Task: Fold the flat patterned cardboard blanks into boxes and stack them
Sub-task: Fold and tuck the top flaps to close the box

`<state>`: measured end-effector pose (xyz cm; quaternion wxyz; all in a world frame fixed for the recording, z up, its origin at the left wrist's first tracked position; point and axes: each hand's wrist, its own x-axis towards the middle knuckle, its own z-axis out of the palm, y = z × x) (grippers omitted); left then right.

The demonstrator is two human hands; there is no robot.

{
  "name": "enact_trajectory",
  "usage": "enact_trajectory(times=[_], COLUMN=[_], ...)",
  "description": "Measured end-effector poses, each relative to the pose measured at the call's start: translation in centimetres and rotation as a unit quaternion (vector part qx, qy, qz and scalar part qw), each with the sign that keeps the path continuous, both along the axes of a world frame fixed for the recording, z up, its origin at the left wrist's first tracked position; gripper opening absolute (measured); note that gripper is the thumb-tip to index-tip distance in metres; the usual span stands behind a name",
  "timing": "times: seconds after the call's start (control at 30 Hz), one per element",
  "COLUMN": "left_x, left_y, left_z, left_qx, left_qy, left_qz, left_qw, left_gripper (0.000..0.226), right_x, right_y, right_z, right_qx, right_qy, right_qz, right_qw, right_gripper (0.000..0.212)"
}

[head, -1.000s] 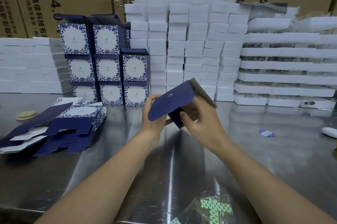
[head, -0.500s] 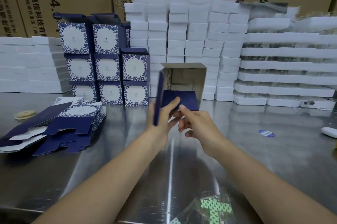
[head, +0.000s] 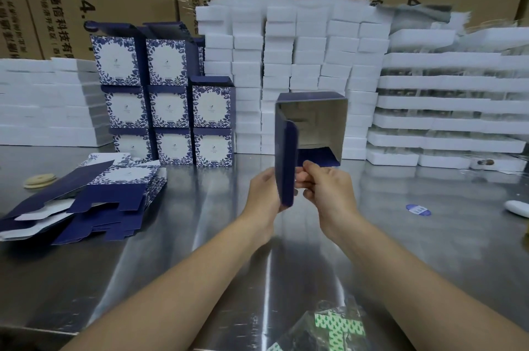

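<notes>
Above the middle of the steel surface [head: 200,236], in the head view, which is the only one we have, we see the half-formed box [head: 315,121] held up in the air with its open end turned toward us. It is squared into a tube, and we can see its grey inside. The left hand [head: 264,196] grips the long dark-blue flap [head: 286,162], which stands edge-on to us. Its fingers are curled behind the flap, so we cannot see them. The right hand [head: 329,190] has its fingers bent close together and pinches the low edge of the box where a blue bottom panel lies. Both hands are closed on the cardboard.

To the left at the back, the finished boxes [head: 169,106] stand stacked in three columns against the white foam blocks [head: 300,64]. We count at least eight patterned fronts, and the right column is one box lower than the others. Nearer and further left, a loose pile of flat blanks [head: 108,196] lies fanned on the surface, with a tape roll [head: 38,180] just beyond it.

We judge the task to be well under way but not near its end. This box is opened out, but its flaps are not yet tucked and it has not been stacked. The low right column looks like the likely place for it, and the pile of blanks has yet to be folded.
</notes>
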<state>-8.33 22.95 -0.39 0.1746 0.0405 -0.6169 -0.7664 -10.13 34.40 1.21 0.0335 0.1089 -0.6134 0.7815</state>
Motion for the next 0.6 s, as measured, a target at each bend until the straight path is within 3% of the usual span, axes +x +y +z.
enact_trajectory(times=[0.13, 0.33, 0.43, 0.6], left_x=[0.31, 0.8, 0.89, 0.95], left_y=[0.22, -0.02, 0.14, 0.01], left_z=[0.52, 0.82, 0.91, 0.94], left_qx=[-0.046, -0.028, -0.012, 0.011], left_qy=[0.023, 0.027, 0.033, 0.039], left_qz=[-0.021, -0.005, -0.002, -0.007], left_qw=[0.998, 0.999, 0.999, 0.999], left_gripper=[0.019, 0.029, 0.042, 0.039], right_x=[0.34, 0.39, 0.55, 0.34], right_y=[-0.21, 0.0, 0.03, -0.01], right_z=[-0.01, 0.25, 0.22, 0.13], right_qx=[0.017, 0.078, 0.067, 0.05], right_qy=[0.01, 0.003, -0.007, -0.031], right_qz=[0.043, 0.079, 0.092, 0.115], right_qw=[0.999, 0.994, 0.993, 0.992], right_gripper=[0.029, 0.037, 0.04, 0.037])
